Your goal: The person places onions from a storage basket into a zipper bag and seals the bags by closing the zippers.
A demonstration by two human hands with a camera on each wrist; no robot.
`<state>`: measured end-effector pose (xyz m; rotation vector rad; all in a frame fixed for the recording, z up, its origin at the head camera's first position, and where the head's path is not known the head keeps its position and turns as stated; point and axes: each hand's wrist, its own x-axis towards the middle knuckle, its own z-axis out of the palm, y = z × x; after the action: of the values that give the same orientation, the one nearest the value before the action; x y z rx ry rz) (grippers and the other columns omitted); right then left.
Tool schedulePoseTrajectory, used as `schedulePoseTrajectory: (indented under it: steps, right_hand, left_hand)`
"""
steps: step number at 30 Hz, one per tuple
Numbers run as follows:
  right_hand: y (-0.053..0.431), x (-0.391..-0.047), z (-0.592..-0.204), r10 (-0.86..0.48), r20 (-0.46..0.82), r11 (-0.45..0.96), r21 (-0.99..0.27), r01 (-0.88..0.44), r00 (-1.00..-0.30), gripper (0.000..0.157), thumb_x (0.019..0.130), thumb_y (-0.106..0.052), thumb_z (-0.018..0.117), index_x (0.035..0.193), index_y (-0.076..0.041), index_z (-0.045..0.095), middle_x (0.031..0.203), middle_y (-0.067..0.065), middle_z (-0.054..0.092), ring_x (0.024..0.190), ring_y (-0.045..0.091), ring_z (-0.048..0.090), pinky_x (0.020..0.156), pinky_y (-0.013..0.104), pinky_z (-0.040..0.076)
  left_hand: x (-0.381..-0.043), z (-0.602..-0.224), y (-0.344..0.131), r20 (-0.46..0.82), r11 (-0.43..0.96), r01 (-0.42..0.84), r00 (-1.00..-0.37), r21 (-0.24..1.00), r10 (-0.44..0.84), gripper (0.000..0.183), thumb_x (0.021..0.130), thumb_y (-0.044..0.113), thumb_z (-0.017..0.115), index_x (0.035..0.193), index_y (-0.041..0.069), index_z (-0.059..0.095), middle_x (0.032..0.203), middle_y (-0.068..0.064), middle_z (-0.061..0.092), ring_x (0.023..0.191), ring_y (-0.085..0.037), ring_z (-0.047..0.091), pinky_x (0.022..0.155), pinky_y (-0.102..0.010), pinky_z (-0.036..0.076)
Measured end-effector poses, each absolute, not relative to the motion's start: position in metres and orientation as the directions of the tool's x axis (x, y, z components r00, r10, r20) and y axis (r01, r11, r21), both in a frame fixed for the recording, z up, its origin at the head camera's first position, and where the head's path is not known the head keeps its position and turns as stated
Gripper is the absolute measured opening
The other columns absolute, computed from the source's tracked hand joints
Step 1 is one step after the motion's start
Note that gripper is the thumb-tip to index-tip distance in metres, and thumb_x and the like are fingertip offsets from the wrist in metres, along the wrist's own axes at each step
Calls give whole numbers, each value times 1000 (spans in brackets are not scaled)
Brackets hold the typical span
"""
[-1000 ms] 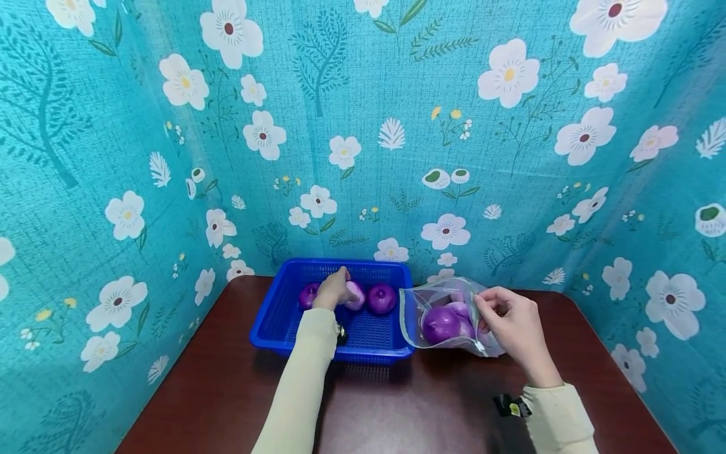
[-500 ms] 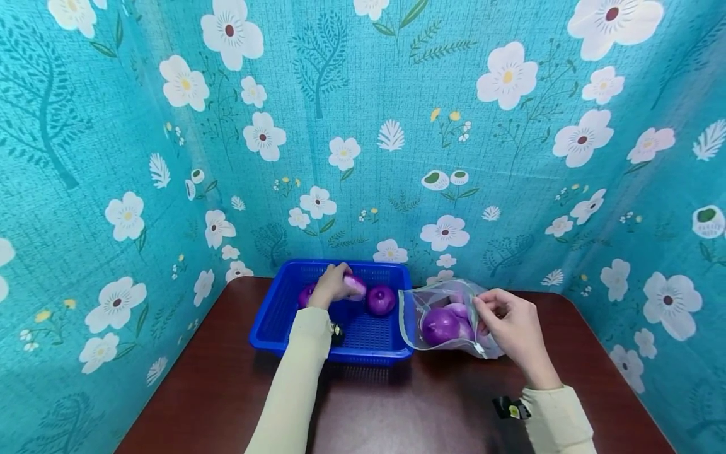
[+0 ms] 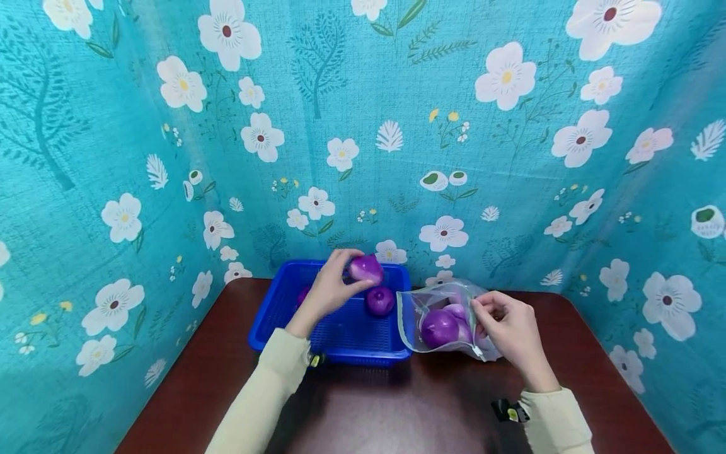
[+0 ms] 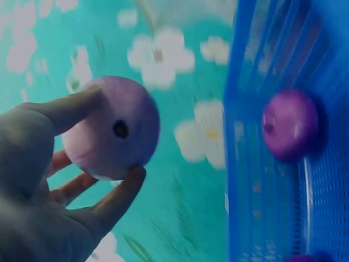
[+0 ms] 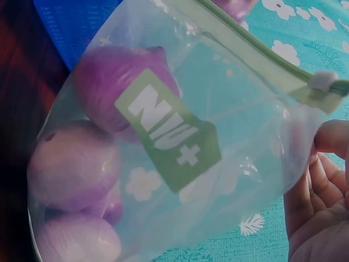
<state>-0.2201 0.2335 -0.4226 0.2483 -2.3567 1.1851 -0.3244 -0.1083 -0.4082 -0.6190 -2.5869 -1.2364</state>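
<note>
1. Onion [image 3: 365,269]: held in the air above the rear right part of the basket [image 3: 363,340]. In the head view its small tip points up and slightly right. The left wrist view shows a dark round spot facing that camera. The body is near round; no long axis can be made out.
2. Condition: smooth skin, purple toward the tip, paler pinkish around the spot.
3. Left hand [image 3: 331,289]: thumb and fingers pinch the onion by its sides, covering part of the skin.
4. Right hand [image 3: 513,325]: thumb and fingers pinch the edge of the bag [image 5: 245,147]. The finger ends are partly hidden.
5. Bag: clear, mouth gaping, just beside the basket, with a green closure strip [image 5: 272,54] and a green label [image 5: 169,131] reading "NU+". Bagged onions [image 3: 439,327] overlap; their full count cannot be told.
6. Basket: blue, slotted. One loose onion [image 3: 380,301] sits at the right; another, at the left, is mostly hidden by the left hand and cut off in the left wrist view.
7. Surroundings: dark reddish-brown desk [image 3: 374,416], teal flowered cloth [image 3: 363,94] behind. The left wrist view is slightly blurred.
</note>
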Motion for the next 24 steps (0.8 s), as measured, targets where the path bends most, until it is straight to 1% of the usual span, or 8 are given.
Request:
schedulePoseTrajectory:
  steps: [2,5,8,12,13,16,21,24]
  right_hand:
    - [234,-220,-424,52,500,604,-705,-371,-864,12,98,-16,73,91,-7,74,66,1,70,50,9,63,49,23,51]
    - [235,-219,-425,55,512,608,-698,-378,-857,11,98,-14,73,89,-8,73,65,0,69,50,8,63,48,22,50]
    - [236,-219,-425,56,523,616,-689,-383,-850,10,98,-14,73,89,-8,73,64,-1,69,50,8,62,49,21,50]
    - [238,-219,-425,52,523,617,-686,-384,-851,11,98,-15,73,89,-8,73,64,-1,69,50,8,62,49,21,50]
    - [238,-219,-425,51,522,617,-687,-384,-851,11,98,-15,73,89,-8,73,64,-1,69,50,8,62,49,22,50]
    - [239,-218,-425,48,525,621,-682,-387,-850,11,98,-15,73,89,-9,73,64,-2,68,50,8,62,50,21,50]
    - [238,-220,-424,44,531,625,-676,-392,-846,11,98,-15,73,88,-9,73,64,-1,69,50,8,62,51,21,51]
    - [238,-220,-424,46,526,626,-678,-386,-849,11,97,-14,73,89,-8,73,64,0,69,50,8,62,50,21,51]
  left_hand:
    - [-304,-406,-106,382,524,505,-863,686,331,59,88,33,84,139,18,58,137,-6,55,122,-25,63,98,-37,58]
    - [-279,-406,-104,395,501,555,-829,664,395,58,88,33,84,139,19,58,136,-1,57,120,-19,64,97,-32,59]
    - [-264,-410,-102,401,505,581,-811,638,426,58,88,35,84,139,21,58,135,2,58,119,-15,64,97,-31,58]
    - [-256,-417,-98,407,509,596,-800,621,441,59,87,36,85,139,24,59,135,4,58,117,-13,65,96,-32,59]
    - [-255,-418,-97,413,503,606,-793,617,449,59,87,36,85,139,24,59,135,3,59,116,-13,66,96,-33,59]
    - [-253,-422,-88,437,485,641,-764,594,474,60,87,36,85,140,24,59,137,4,59,114,-12,67,95,-30,59]
    - [-251,-430,-67,466,484,697,-716,530,520,62,88,37,84,143,25,58,142,4,60,122,-15,65,100,-33,57]
    - [-250,-435,-56,466,493,714,-699,497,543,63,88,38,83,144,25,58,143,2,60,127,-18,63,101,-36,57]
